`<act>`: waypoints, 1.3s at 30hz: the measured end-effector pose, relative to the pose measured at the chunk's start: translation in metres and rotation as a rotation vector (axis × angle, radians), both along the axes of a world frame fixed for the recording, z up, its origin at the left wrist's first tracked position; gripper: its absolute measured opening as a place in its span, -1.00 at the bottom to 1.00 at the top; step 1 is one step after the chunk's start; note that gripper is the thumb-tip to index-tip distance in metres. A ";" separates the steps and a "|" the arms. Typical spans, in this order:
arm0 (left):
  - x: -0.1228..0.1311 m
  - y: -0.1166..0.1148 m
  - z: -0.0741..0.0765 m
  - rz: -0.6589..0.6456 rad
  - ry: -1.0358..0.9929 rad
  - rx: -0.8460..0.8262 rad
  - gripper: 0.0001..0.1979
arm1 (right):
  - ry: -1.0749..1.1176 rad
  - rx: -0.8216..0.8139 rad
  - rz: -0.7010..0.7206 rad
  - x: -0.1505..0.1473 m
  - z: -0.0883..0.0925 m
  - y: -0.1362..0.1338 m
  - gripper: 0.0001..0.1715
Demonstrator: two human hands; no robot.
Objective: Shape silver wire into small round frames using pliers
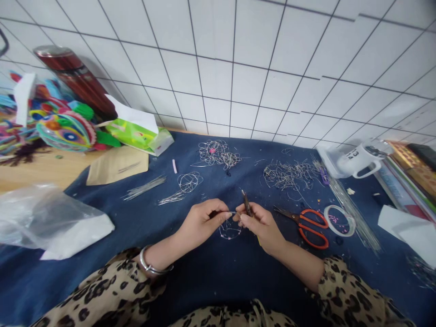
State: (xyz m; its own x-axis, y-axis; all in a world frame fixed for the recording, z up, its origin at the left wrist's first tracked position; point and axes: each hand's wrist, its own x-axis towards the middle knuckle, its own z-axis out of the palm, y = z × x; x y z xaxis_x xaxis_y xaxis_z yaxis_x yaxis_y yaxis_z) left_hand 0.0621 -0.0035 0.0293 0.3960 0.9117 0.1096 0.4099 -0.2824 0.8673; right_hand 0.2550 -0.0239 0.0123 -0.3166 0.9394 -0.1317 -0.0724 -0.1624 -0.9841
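Between my hands, low over the dark blue cloth point(204, 272), hangs a round wire piece point(230, 235) of thin bent wire with small pinkish beads. My left hand point(207, 220) pinches its upper edge between thumb and fingers. My right hand point(264, 227) has its thumb and forefinger at the wire's other side. Pliers point(245, 202) also rest in that right hand, their dark tips pointing up and away past the fingers. Most of the pliers' handles are hidden by the palm. Fine wire ends at the fingertips are too small to make out.
Orange-handled scissors point(306, 223) and a white ring dish point(339, 220) of pink beads lie to the right. Tangled wire point(289, 175), wire flowers point(216, 153) and straight wires point(145, 187) lie beyond. A white mug point(361, 158) stands back right; a plastic bag point(51, 218) lies left.
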 end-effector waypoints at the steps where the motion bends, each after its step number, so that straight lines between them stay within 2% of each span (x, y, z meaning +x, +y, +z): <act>1: 0.000 0.000 0.000 0.000 0.000 -0.011 -0.85 | 0.004 0.001 -0.003 0.000 0.000 0.000 -0.71; 21: 0.000 0.001 -0.002 0.053 0.014 -0.117 -0.81 | 0.072 -0.034 -0.052 -0.002 -0.001 0.001 -0.76; 28: 0.000 0.002 -0.002 0.100 0.023 -0.083 -0.83 | 0.021 0.035 -0.088 0.000 0.000 0.000 -0.73; 32: -0.001 0.001 0.000 0.110 0.029 -0.053 -0.84 | -0.087 0.105 -0.057 0.002 0.002 0.000 -0.67; 34: -0.003 0.003 0.001 0.120 0.033 -0.034 -0.84 | -0.204 0.200 -0.068 0.006 0.004 0.003 -0.67; 37: -0.008 0.009 0.002 0.161 0.042 -0.005 -0.84 | -0.533 0.469 -0.113 0.015 0.005 0.015 -0.68; 39: -0.013 0.016 0.001 0.201 0.032 0.021 -0.84 | -0.810 0.655 -0.091 0.023 0.003 0.026 -0.65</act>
